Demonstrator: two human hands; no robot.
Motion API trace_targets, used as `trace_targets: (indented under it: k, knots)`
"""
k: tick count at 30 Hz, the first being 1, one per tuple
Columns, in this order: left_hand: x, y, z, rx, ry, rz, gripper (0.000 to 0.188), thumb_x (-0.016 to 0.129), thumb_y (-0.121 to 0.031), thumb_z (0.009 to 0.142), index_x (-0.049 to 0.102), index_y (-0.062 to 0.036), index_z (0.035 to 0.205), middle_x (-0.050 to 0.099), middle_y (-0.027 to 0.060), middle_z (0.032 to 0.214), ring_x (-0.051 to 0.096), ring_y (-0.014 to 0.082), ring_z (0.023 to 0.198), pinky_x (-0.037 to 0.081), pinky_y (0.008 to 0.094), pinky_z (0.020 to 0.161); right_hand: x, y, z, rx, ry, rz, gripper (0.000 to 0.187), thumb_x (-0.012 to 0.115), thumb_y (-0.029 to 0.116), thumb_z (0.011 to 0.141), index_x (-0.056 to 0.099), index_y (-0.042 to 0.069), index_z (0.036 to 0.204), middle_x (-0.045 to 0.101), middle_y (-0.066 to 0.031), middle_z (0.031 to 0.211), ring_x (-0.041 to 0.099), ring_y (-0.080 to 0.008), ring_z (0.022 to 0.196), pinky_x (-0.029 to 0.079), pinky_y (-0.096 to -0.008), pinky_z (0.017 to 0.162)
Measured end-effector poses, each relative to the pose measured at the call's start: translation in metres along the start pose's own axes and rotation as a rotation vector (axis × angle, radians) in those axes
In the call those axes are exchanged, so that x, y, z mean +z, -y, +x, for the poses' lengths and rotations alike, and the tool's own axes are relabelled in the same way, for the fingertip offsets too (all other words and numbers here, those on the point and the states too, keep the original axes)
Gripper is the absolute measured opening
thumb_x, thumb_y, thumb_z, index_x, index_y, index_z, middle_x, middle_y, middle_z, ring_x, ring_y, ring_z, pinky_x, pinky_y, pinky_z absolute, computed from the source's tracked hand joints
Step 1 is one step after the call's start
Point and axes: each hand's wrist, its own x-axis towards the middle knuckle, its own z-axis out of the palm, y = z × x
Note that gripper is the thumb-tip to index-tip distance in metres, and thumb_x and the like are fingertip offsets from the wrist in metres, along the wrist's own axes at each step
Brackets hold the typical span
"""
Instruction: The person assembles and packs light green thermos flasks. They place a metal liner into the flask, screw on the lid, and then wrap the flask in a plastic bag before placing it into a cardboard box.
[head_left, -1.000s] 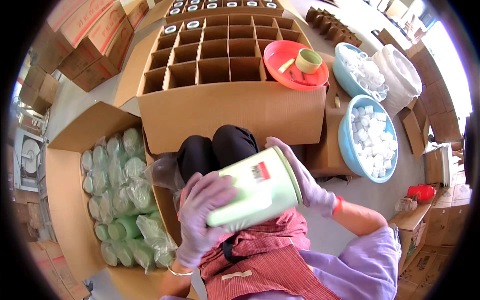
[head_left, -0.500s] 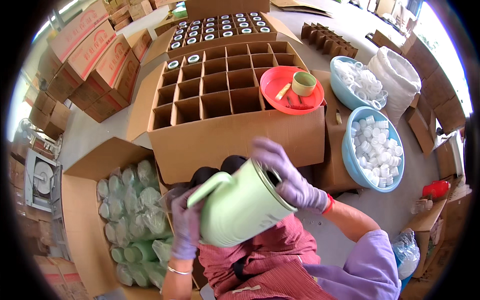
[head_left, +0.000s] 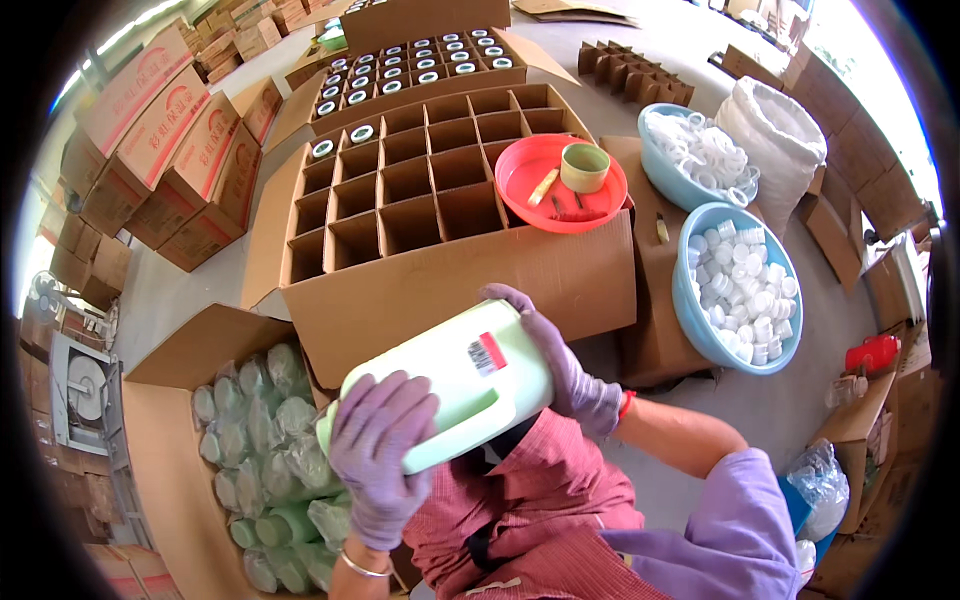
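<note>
A pale green jug (head_left: 450, 365) with a side handle lies tilted between my hands, above my lap. A red and white barcode label faces up on its wall. My left hand (head_left: 385, 450), in a thin purple glove, closes over the jug's left end beside the handle. At the opposite end, my gloved right hand (head_left: 568, 365) grips the jug, its fingers partly hidden behind it. The jug's opening does not show from here. Left of my knees, an open carton (head_left: 165, 460) holds several green jugs (head_left: 285, 525) wrapped in clear plastic.
Ahead stands a divided carton (head_left: 460, 280); a red basin (head_left: 515, 190) with a green cup and small tools rests on its right corner. To the right are blue basins of white caps (head_left: 745, 295) and white rings (head_left: 700, 155), plus a white sack (head_left: 775, 130). Stacked boxes (head_left: 185, 150) rise at left.
The jug has been turned over: its open rim has gone from view, and its handle and barcode label now show. My left hand has moved onto its upper side. The view has shifted slightly.
</note>
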Motion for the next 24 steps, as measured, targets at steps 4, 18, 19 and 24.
trace_targets:
  k: [4,18,19,24]
  knots:
    - [0.003,0.019,-0.013,-0.131,-0.135,-0.011,0.022,0.058,-0.021,0.097,0.071,-0.0039,0.1,0.072,0.011,0.106,0.066,0.0309,0.109,0.044,0.0474,0.105,0.009,0.015,0.017,-0.023,0.055,-0.404,0.054,0.045,0.038,0.104,0.038,0.005,0.146,0.051,-0.0092,0.132,0.047,-0.0166,0.127,0.036,-0.0339,0.111]
    - [0.005,0.15,-0.145,-1.195,-0.215,-0.866,0.037,0.051,-0.029,0.104,0.071,0.0034,0.105,0.071,0.0072,0.1,0.065,0.0148,0.089,0.051,0.0289,0.081,-0.21,0.122,0.173,0.195,0.087,-2.13,0.034,0.069,0.033,0.074,0.071,0.006,0.094,0.068,-0.0181,0.094,0.066,-0.034,0.091,0.052,-0.0445,0.082]
    - [0.007,0.154,-0.146,-1.14,-0.175,-0.822,0.036,0.051,-0.027,0.103,0.07,0.0026,0.104,0.071,0.0079,0.1,0.065,0.0158,0.089,0.051,0.0297,0.081,-0.213,0.116,0.178,0.178,0.168,-2.178,0.035,0.07,0.034,0.072,0.071,0.007,0.094,0.068,-0.0182,0.094,0.066,-0.034,0.092,0.052,-0.0445,0.082]
    - [-0.007,0.166,-0.143,-0.629,0.065,-0.141,0.029,0.05,-0.023,0.103,0.069,-0.0014,0.102,0.071,0.0123,0.097,0.068,0.0219,0.089,0.052,0.0328,0.08,-0.131,0.125,0.146,0.11,-0.306,-0.736,0.026,0.06,0.023,0.088,0.062,-0.001,0.099,0.065,-0.0059,0.084,0.066,-0.0115,0.078,0.05,-0.0258,0.061]
